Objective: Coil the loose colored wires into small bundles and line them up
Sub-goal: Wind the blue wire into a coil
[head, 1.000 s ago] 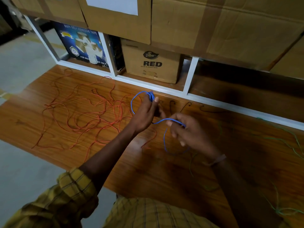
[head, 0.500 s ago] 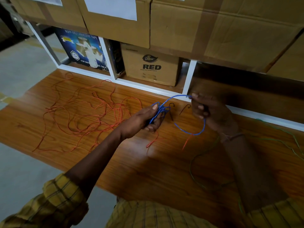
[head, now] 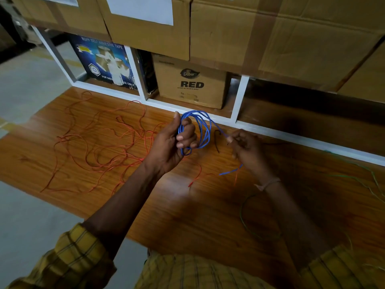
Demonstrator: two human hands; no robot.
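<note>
Two forearms in rolled yellow plaid sleeves (head: 62, 261) reach out over a wooden surface (head: 187, 215). The left hand (head: 173, 142), fingers curled and thumb up, grips a coil of blue wire (head: 203, 130) held above the surface. The right hand (head: 245, 147) pinches the strand running from the coil, its loose end trailing below the wrist. Red wires (head: 93, 147) sprawl to the left, green wires (head: 258, 226) lie right. Beyond, cardboard boxes (head: 191, 82) fill a white shelf (head: 241, 99).
</note>
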